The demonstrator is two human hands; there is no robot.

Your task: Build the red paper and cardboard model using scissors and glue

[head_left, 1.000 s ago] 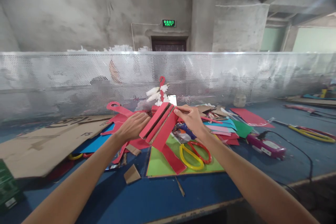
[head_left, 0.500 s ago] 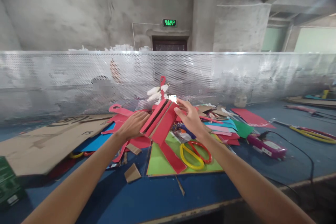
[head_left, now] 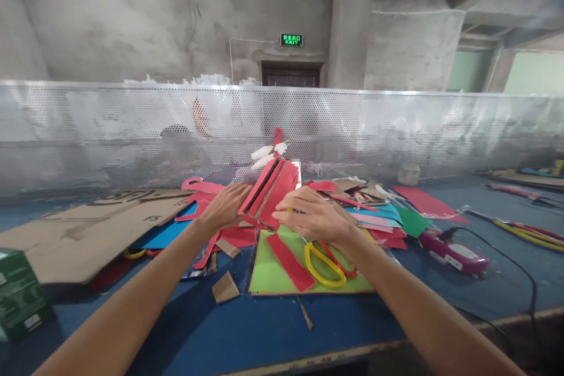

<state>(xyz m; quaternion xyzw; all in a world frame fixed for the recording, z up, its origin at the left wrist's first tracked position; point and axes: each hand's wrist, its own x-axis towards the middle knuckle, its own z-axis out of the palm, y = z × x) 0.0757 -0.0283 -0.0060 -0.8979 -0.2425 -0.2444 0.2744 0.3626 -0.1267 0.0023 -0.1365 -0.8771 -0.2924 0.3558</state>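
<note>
A folded red cardboard piece, its brown edges showing along the creases, is held up tilted over the middle of the table. My left hand is closed on its left side, the fingertips hidden behind it. Against its lower right side, my right hand presses with curled fingers. Below the piece, a red strip lies on a light green sheet. Scissors with yellow and red handles lie there too, partly under my right hand. Just behind the piece stands a red hook with white flowers.
A large brown cardboard sheet and a green box are at the left. Cardboard scraps lie in front. To the right are coloured paper sheets, a purple corded device and another pair of scissors. A perforated metal panel stands behind.
My right hand has moved down from the upper right edge of the red piece to its lower right side, its fingers now curled. My left hand keeps its hold. The view has shifted slightly.
</note>
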